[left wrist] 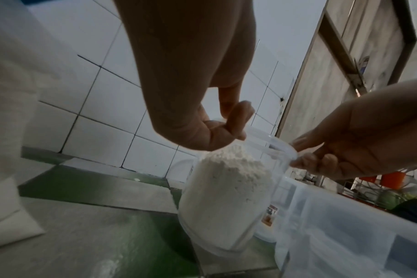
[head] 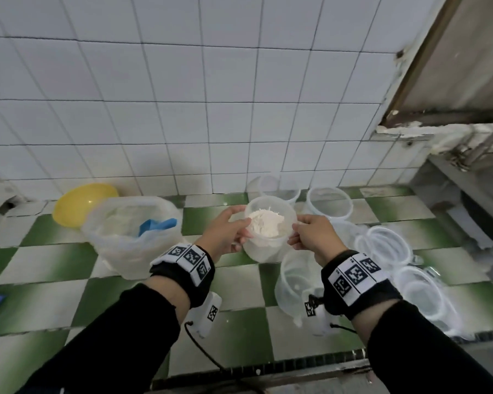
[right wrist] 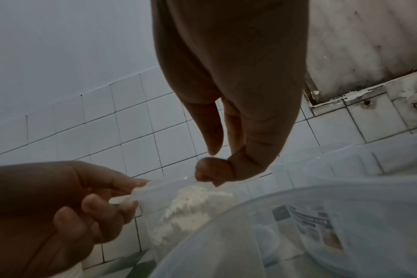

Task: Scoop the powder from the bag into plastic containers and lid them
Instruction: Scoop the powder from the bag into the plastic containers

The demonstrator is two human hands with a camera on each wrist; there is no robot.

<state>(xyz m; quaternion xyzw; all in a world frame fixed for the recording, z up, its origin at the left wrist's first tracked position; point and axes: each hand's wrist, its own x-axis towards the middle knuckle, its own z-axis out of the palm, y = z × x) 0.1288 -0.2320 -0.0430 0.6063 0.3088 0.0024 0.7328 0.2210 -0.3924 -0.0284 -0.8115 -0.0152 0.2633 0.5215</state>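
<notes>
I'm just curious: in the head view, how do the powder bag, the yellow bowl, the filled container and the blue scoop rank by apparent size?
1. powder bag
2. yellow bowl and filled container: look alike; the bowl is partly hidden, so unranked
3. blue scoop

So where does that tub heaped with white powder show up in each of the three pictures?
Head view: the powder-filled container sits at centre, held at its rim between the left hand and the right hand.
Left wrist view: the container is at lower centre, under the left hand's fingers.
Right wrist view: it is at lower centre, behind a blurred empty tub.
Shared landmark: the white tiled wall.
</notes>
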